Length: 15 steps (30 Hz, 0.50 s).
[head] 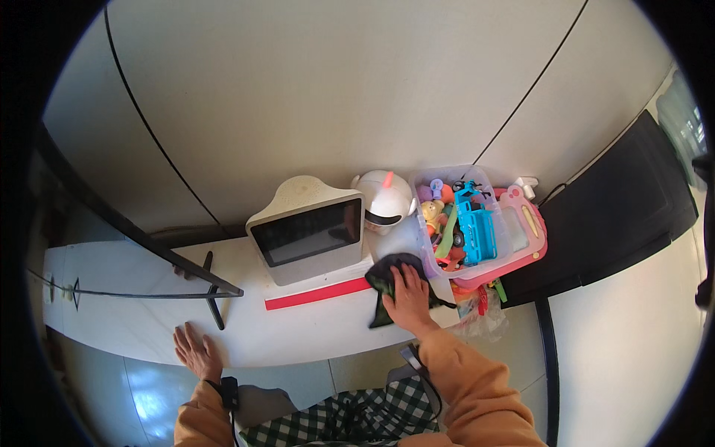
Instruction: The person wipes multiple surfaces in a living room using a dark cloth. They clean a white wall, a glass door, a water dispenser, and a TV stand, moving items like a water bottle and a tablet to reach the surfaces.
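Note:
My right hand [409,296] holds a dark, patterned cloth [385,320] down against the white cabinet top [313,329], fingers spread over it. The cloth lies bunched at the corner, close to a clear plastic bin. A flat red strip [318,295] runs left from the cloth's edge, in front of a smart display [313,232] with a dark screen. Near the front edge on the left, my left hand [195,352] rests palm down with nothing in it, fingers a little apart.
Behind the cloth stands a white helmet-shaped toy [382,193]. The plastic bin [505,246] holds toys, including a blue toy truck [475,229], and sits on a pink drawing board [536,246]. A television's black foot [215,313] stands left. A black panel [603,218] lies right.

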{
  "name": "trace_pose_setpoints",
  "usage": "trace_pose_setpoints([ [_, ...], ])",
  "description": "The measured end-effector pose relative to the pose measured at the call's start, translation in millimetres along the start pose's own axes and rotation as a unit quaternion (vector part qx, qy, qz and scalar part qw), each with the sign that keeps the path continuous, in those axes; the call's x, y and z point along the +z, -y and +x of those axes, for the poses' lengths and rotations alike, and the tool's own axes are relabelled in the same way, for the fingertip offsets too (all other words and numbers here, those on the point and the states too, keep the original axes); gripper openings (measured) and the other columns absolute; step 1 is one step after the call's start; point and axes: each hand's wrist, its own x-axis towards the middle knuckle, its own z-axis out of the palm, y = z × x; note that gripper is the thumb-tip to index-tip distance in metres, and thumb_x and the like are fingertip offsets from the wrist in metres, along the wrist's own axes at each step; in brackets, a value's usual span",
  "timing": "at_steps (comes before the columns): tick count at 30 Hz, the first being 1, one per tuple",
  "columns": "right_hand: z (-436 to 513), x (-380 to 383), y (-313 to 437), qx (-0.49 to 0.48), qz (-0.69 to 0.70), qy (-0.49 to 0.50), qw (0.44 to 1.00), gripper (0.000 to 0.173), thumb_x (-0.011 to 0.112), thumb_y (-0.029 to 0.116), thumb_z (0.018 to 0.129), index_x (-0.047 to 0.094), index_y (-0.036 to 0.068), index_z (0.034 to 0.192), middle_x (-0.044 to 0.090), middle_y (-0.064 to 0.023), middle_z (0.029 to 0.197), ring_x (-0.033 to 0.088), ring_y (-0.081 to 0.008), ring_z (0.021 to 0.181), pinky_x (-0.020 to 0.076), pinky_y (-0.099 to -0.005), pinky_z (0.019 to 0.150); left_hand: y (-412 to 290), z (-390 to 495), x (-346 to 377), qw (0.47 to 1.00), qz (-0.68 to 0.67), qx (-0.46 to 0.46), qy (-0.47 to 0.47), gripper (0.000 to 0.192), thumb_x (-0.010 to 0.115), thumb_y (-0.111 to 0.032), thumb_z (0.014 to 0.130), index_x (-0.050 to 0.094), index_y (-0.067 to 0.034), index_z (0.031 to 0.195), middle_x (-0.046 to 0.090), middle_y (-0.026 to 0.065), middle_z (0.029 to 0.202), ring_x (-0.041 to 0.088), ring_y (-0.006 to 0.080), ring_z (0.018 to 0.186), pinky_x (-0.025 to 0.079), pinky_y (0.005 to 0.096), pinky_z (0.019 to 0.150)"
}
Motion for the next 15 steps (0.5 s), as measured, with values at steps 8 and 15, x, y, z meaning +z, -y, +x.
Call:
trace_pose_setpoints([
  [8, -65, -40, -11, 0.062, 0.004, 0.150, 0.987, 0.083, 0.070, 0.036, 0.079, 0.033, 0.009, 0.148, 0.029, -0.0221, 0.153, 0.027, -0.0402, 0.142, 0.0255, -0.0618, 0.108, 0, -3, -1, 0.998, -0.049, 0.014, -0.025, 0.064, 0.050, -0.036, 0.091, 0.038, -0.013, 0.148, 0.028, 0.0171, 0.157, 0.019, 0.0374, 0.147, 0.012, 0.0540, 0.118],
  [15, -71, 3, 109, -0.099, 0.044, 0.187, 0.976, 0.076, 0.069, 0.019, 0.077, 0.037, 0.006, 0.145, 0.030, -0.0236, 0.152, 0.026, -0.0421, 0.143, 0.0244, -0.0672, 0.107, -10, -4, -9, 0.999, -0.049, -0.002, -0.023, 0.064, 0.051, -0.035, 0.088, 0.039, -0.014, 0.148, 0.028, 0.0177, 0.156, 0.020, 0.0375, 0.147, 0.011, 0.0529, 0.118],
])
